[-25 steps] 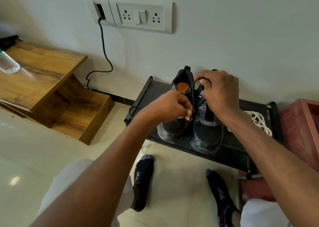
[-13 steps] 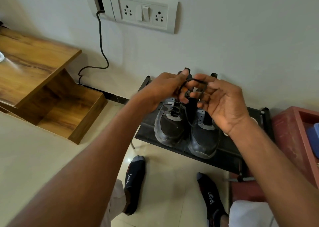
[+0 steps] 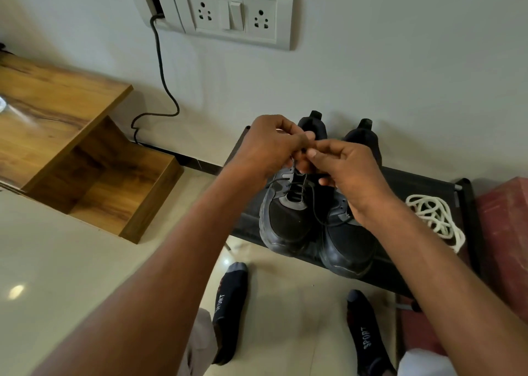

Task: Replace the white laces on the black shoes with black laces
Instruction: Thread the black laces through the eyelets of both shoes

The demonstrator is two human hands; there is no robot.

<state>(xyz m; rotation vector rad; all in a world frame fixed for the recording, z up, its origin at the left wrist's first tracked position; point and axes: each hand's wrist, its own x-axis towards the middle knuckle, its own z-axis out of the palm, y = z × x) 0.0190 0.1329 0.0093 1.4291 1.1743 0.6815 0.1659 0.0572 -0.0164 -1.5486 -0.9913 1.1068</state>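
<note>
Two black shoes stand side by side on a low black rack (image 3: 423, 187) against the wall, the left shoe (image 3: 285, 218) and the right shoe (image 3: 348, 241). A thin black lace (image 3: 314, 204) runs through the left shoe's eyelets and trails over the shoes. My left hand (image 3: 271, 144) and my right hand (image 3: 348, 169) meet above the left shoe's tongue, both pinching the black lace between thumb and fingers. A pile of white laces (image 3: 434, 218) lies on the rack to the right of the shoes.
A wooden stepped shelf (image 3: 71, 135) stands at the left. A black cable (image 3: 163, 84) hangs from the wall socket plate (image 3: 231, 15) down to the floor. A red box (image 3: 503, 232) sits at the right. My socked feet (image 3: 228, 310) rest on the tiled floor.
Both hands came down from a raised position and closed together over the left shoe, now pinching the lace between their fingertips. The white laces have come back into view.
</note>
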